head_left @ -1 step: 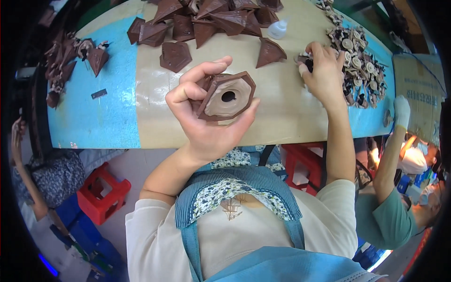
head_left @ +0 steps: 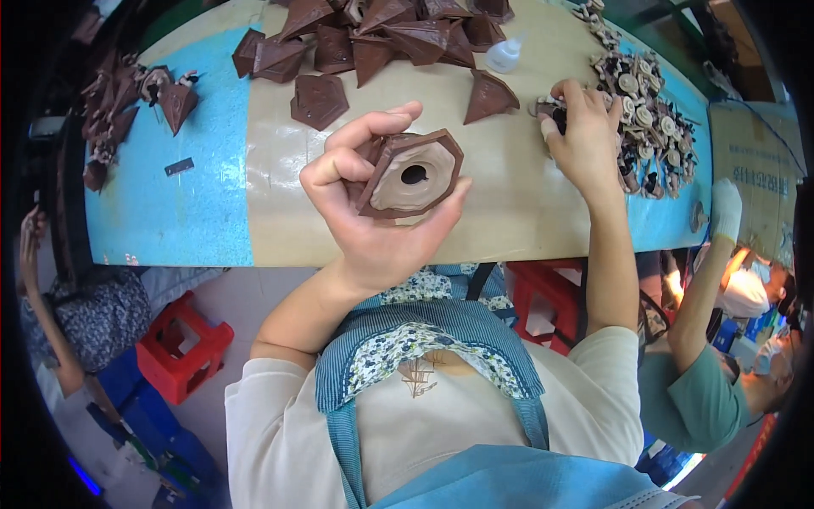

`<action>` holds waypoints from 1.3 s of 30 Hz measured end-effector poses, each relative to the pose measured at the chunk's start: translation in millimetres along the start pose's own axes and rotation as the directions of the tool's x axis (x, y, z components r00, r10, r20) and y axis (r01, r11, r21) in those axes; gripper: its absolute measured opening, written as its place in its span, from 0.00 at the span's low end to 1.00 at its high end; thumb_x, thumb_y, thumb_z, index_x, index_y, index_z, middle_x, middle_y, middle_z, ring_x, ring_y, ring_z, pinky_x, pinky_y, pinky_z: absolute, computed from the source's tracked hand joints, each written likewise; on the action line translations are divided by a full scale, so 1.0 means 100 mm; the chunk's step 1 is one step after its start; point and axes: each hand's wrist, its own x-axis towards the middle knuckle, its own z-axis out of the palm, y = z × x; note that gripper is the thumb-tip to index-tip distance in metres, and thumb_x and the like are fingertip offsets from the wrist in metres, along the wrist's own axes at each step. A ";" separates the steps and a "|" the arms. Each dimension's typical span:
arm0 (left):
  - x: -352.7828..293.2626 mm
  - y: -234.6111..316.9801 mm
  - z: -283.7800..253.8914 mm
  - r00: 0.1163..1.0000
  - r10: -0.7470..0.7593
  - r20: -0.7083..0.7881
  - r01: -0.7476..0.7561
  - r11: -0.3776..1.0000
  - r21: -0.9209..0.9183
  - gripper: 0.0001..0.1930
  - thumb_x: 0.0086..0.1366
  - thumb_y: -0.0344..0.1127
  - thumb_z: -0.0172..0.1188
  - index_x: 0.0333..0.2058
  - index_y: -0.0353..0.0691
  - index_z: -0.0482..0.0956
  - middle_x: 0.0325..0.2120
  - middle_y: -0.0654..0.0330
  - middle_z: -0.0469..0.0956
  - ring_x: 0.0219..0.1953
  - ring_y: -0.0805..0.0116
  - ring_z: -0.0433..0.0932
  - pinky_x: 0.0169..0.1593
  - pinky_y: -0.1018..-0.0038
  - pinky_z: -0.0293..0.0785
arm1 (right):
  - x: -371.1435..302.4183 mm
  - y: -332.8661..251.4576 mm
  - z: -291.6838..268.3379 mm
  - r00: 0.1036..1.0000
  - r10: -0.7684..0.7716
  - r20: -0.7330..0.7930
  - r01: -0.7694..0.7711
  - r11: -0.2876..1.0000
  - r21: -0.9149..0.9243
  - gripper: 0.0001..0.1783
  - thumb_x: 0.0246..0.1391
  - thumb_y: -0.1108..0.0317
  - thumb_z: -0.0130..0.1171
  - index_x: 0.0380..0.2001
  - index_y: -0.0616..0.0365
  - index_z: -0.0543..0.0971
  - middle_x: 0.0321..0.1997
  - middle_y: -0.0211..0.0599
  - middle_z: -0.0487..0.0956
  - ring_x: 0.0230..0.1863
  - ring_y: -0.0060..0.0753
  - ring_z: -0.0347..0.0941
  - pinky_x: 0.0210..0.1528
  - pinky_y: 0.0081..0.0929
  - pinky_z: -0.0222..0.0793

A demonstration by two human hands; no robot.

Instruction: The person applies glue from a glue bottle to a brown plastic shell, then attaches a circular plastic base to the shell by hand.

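Observation:
My left hand (head_left: 369, 212) is wrapped round a dark brown faceted piece (head_left: 451, 161), held up above the table. Its angular end faces me, with a beige lining round a dark hole. At the left edge of a pile of small beige and black pieces with round spiral tops (head_left: 666, 123), my right hand (head_left: 587, 136) is curled down with thumb and fingers close together. A small beige-and-dark bit shows under these fingers, mostly hidden. The right thumb has a pale covering on its tip.
Brown pointed shells (head_left: 373, 42) are heaped at the far side, with single ones nearer. A small translucent bottle (head_left: 503, 56) stands beside them. More brown pieces (head_left: 110, 110) lie far left, near a small dark strip (head_left: 179, 167). Red stools (head_left: 182, 348) and co-workers flank the table.

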 end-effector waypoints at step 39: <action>-0.03 0.10 -0.19 0.646 -0.649 0.401 0.763 0.558 -0.326 0.30 0.46 0.28 0.74 0.46 0.33 0.67 0.38 0.59 0.75 0.43 0.74 0.74 0.48 0.75 0.71 | -0.67 -0.74 -0.21 0.963 -0.019 0.269 -0.269 -0.060 0.961 0.18 0.51 0.74 0.60 0.45 0.60 0.68 0.39 0.33 0.71 0.39 0.21 0.67 0.43 0.19 0.63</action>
